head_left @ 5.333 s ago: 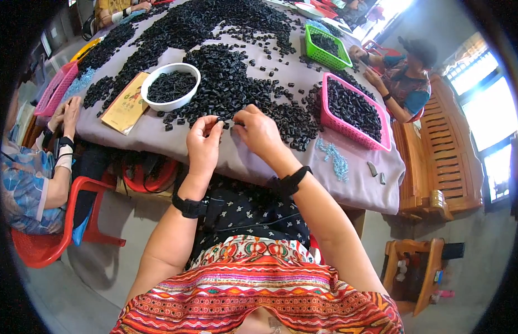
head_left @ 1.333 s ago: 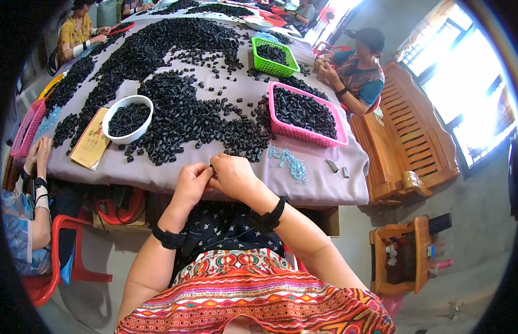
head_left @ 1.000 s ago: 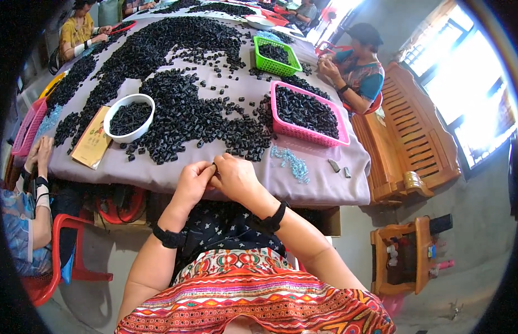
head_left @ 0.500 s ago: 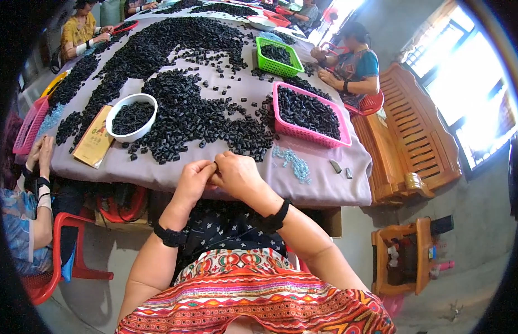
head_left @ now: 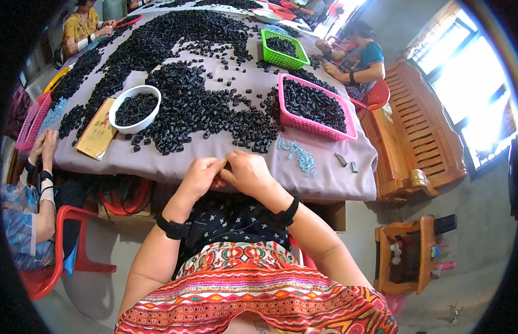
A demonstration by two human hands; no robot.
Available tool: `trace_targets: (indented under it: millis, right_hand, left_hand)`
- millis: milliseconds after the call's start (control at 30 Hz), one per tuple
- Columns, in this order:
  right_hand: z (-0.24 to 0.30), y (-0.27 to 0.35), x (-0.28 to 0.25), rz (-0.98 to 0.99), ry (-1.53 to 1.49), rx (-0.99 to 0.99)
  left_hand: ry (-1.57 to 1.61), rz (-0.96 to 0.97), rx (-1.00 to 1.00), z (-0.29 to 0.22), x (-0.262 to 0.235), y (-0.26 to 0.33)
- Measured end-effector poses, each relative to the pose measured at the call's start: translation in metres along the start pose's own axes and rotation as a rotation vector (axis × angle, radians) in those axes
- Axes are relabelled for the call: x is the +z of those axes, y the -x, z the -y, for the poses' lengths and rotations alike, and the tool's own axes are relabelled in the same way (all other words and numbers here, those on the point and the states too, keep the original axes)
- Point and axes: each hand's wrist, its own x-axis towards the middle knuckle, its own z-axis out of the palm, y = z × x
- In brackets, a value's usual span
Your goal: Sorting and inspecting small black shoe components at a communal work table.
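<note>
Both hands, left hand [head_left: 200, 175] and right hand [head_left: 249, 171], are pinched together at the table edge [head_left: 214, 170], probably on one small piece, too tiny to tell. The black pieces [head_left: 198, 108] are heaped just beyond the fingers. Another gets picked next, likely.

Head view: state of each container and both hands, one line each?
white bowl: upright, part-filled with black pieces
pink basket: filled with black pieces
green basket: holds some black pieces
left hand: fingers curled, at the table edge, touching right hand
right hand: fingers pinched together; anything held is too small to tell
black pieces: loose, heaped across the table
</note>
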Motion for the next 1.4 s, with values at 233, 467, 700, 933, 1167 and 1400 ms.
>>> trace_targets:
  millis: [233,467,700,933,1167,1400]
  right_hand:
    - [-0.019,0.002,0.003,0.015,-0.238,0.227]
    - [-0.035,0.005,-0.01,-0.034,-0.406,0.339]
    - [-0.141,-0.016,-0.102,-0.394,-0.73,0.616]
    - [-0.178,-0.011,-0.11,-0.496,-0.221,0.547]
    - [-0.104,0.027,-0.059,0.007,0.046,0.324]
    - [-0.091,0.038,-0.048,-0.02,0.132,0.338]
  left_hand:
    - [0.093,-0.046,-0.001,-0.007,-0.001,0.005]
    - [0.058,-0.221,0.172,-0.008,-0.01,0.001]
    - [-0.772,-0.468,0.499,-0.003,-0.02,-0.023]
    - [-0.997,-0.531,0.388,-0.011,-0.021,-0.051]
    - [-0.993,-0.553,0.434,-0.004,-0.028,-0.052]
    - [-0.768,-0.556,0.619,-0.006,-0.003,-0.024]
